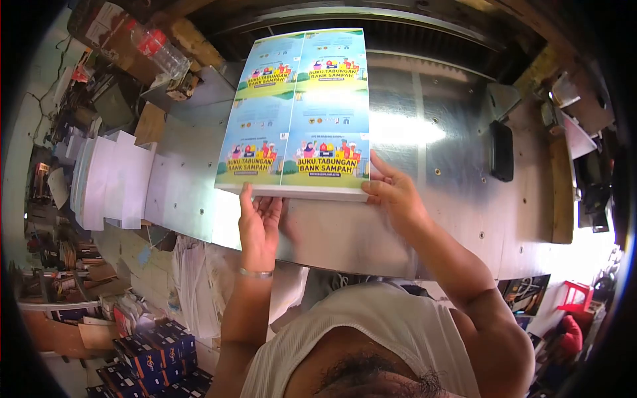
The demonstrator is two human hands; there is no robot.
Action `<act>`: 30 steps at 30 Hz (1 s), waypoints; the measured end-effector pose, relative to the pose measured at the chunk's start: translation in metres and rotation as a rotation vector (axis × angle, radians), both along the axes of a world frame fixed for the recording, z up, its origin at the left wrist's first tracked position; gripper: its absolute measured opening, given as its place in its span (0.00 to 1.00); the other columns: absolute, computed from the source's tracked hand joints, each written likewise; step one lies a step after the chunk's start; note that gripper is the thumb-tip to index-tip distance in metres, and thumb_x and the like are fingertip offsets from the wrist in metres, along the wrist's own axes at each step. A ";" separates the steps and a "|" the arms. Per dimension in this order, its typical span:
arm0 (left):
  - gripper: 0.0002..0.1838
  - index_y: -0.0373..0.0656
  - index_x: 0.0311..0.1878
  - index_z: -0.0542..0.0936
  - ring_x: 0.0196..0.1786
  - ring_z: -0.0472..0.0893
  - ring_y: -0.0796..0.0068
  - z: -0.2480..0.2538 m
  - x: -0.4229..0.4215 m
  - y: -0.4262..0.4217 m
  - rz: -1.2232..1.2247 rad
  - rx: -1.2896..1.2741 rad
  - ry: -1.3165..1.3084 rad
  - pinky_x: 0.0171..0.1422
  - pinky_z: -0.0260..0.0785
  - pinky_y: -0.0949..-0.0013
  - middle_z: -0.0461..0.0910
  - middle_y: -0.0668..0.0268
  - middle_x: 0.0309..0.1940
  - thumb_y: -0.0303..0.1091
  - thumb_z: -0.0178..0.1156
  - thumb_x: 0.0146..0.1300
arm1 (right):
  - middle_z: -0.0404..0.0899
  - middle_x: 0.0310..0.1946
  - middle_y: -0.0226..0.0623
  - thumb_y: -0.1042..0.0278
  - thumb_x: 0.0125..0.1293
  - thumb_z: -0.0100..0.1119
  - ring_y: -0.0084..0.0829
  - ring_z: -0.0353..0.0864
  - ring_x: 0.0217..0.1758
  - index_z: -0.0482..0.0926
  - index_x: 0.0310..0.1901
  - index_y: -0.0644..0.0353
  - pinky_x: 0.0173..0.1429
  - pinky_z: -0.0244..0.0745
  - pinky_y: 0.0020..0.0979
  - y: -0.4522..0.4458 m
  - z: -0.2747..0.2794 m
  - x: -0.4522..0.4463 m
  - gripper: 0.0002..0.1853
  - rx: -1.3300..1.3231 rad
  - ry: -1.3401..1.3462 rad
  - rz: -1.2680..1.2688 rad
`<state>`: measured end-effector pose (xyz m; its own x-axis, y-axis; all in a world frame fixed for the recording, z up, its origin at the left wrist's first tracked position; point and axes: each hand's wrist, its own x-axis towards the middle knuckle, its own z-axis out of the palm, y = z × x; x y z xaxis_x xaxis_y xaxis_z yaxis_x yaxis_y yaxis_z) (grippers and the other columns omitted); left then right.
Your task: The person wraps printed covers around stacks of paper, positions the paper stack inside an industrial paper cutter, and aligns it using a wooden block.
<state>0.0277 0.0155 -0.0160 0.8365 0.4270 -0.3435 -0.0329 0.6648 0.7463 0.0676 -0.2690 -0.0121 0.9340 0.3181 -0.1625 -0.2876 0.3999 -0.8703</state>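
A thick stack of printed sheets (pixel 295 109) lies on the metal table (pixel 332 232), its far end towards the dark slot at the back. Each top sheet area shows repeated colourful covers reading "Buku Tabungan Bank Sampah". My left hand (pixel 261 222) grips the stack's near edge, thumb against the side and fingers partly hidden beneath. At the near right corner, my right hand (pixel 399 198) holds the stack, with its thumb along the near edge and its fingers on the right side.
A black phone (pixel 501 151) lies on the table's right side. White paper stacks (pixel 113 179) stand at the left. A plastic bottle (pixel 159 50) with a red label is at the upper left. Dark blue boxes (pixel 156 351) sit below left, and a red stool (pixel 576 295) below right.
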 end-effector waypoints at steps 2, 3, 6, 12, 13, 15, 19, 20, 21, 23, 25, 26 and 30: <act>0.42 0.22 0.65 0.65 0.63 0.77 0.62 -0.001 0.000 0.003 -0.040 0.031 -0.030 0.71 0.77 0.61 0.72 0.51 0.61 0.54 0.67 0.67 | 0.83 0.52 0.32 0.75 0.63 0.67 0.18 0.74 0.44 0.56 0.80 0.64 0.47 0.69 0.25 0.002 0.001 -0.004 0.45 0.002 0.010 -0.008; 0.44 0.22 0.65 0.64 0.64 0.77 0.61 -0.007 0.007 0.007 -0.047 0.040 -0.042 0.72 0.76 0.61 0.71 0.51 0.61 0.54 0.68 0.67 | 0.83 0.51 0.32 0.74 0.63 0.67 0.19 0.74 0.44 0.56 0.80 0.64 0.48 0.69 0.25 0.005 -0.007 0.000 0.45 0.012 -0.010 -0.015; 0.44 0.22 0.65 0.64 0.65 0.76 0.61 -0.006 0.008 0.008 -0.058 0.029 -0.036 0.72 0.76 0.60 0.70 0.51 0.61 0.54 0.68 0.66 | 0.82 0.47 0.31 0.74 0.64 0.68 0.20 0.74 0.44 0.56 0.80 0.64 0.48 0.69 0.27 0.007 -0.009 -0.005 0.45 0.014 0.001 -0.035; 0.47 0.21 0.66 0.64 0.62 0.76 0.60 -0.009 0.011 0.010 -0.048 0.053 -0.010 0.73 0.75 0.59 0.70 0.51 0.60 0.57 0.69 0.64 | 0.79 0.47 0.33 0.73 0.63 0.69 0.22 0.75 0.46 0.56 0.80 0.65 0.49 0.69 0.27 0.008 -0.013 -0.004 0.46 0.029 -0.015 -0.036; 0.47 0.21 0.66 0.64 0.62 0.76 0.60 -0.009 0.012 0.010 -0.044 0.048 0.000 0.72 0.75 0.59 0.70 0.50 0.60 0.58 0.69 0.64 | 0.79 0.47 0.34 0.73 0.63 0.69 0.22 0.75 0.46 0.56 0.80 0.65 0.49 0.70 0.27 0.007 -0.012 -0.004 0.46 0.033 -0.014 -0.032; 0.49 0.20 0.66 0.63 0.62 0.76 0.59 -0.007 0.010 0.008 -0.054 0.060 0.005 0.72 0.74 0.59 0.70 0.50 0.60 0.59 0.69 0.64 | 0.80 0.48 0.36 0.73 0.63 0.70 0.23 0.76 0.48 0.57 0.79 0.65 0.51 0.71 0.28 0.006 -0.008 -0.005 0.46 -0.036 -0.021 -0.038; 0.52 0.19 0.71 0.59 0.62 0.77 0.58 -0.007 0.012 0.005 -0.046 0.049 0.033 0.67 0.77 0.60 0.69 0.46 0.66 0.59 0.68 0.65 | 0.81 0.53 0.41 0.72 0.62 0.70 0.26 0.77 0.53 0.57 0.79 0.67 0.56 0.73 0.30 0.007 0.000 -0.007 0.45 -0.109 -0.029 -0.068; 0.53 0.19 0.71 0.59 0.62 0.77 0.58 -0.006 0.009 0.004 -0.043 0.053 0.039 0.68 0.76 0.60 0.69 0.46 0.66 0.59 0.68 0.64 | 0.80 0.55 0.42 0.72 0.63 0.71 0.27 0.78 0.54 0.57 0.79 0.67 0.58 0.73 0.30 0.007 0.000 -0.009 0.45 -0.105 -0.047 -0.072; 0.54 0.19 0.69 0.60 0.65 0.74 0.56 -0.007 0.010 0.005 -0.061 0.065 0.041 0.74 0.72 0.59 0.70 0.48 0.62 0.61 0.69 0.62 | 0.80 0.57 0.43 0.72 0.63 0.71 0.28 0.78 0.55 0.57 0.79 0.68 0.60 0.73 0.30 0.007 0.001 -0.010 0.45 -0.104 -0.056 -0.076; 0.54 0.19 0.70 0.60 0.66 0.74 0.55 -0.007 0.009 0.007 -0.061 0.073 0.061 0.74 0.71 0.59 0.69 0.48 0.63 0.62 0.70 0.61 | 0.79 0.60 0.46 0.70 0.64 0.71 0.29 0.78 0.58 0.57 0.79 0.68 0.62 0.72 0.30 0.005 0.002 -0.012 0.45 -0.102 -0.078 -0.079; 0.54 0.21 0.70 0.60 0.67 0.73 0.55 -0.008 0.011 0.010 -0.071 0.070 0.055 0.74 0.70 0.58 0.69 0.49 0.64 0.62 0.70 0.61 | 0.78 0.63 0.48 0.67 0.66 0.71 0.30 0.79 0.59 0.57 0.79 0.68 0.64 0.71 0.29 0.004 0.002 -0.013 0.44 -0.101 -0.107 -0.081; 0.54 0.21 0.71 0.60 0.68 0.73 0.55 -0.008 0.011 0.010 -0.077 0.062 0.051 0.75 0.69 0.56 0.69 0.50 0.65 0.62 0.70 0.61 | 0.78 0.63 0.49 0.66 0.67 0.70 0.30 0.79 0.60 0.58 0.79 0.68 0.65 0.71 0.30 0.003 -0.003 -0.013 0.43 -0.070 -0.126 -0.062; 0.52 0.26 0.72 0.60 0.69 0.72 0.54 -0.018 -0.004 0.007 -0.106 0.034 -0.047 0.78 0.64 0.52 0.68 0.52 0.68 0.61 0.69 0.63 | 0.76 0.65 0.54 0.59 0.71 0.67 0.36 0.79 0.63 0.60 0.78 0.67 0.68 0.72 0.35 -0.002 -0.056 -0.010 0.40 0.057 -0.223 -0.048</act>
<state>0.0239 0.0226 -0.0338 0.8922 0.3465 -0.2896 0.0006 0.6404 0.7681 0.0574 -0.2706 -0.0686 0.9590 0.2756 0.0662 -0.0707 0.4589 -0.8857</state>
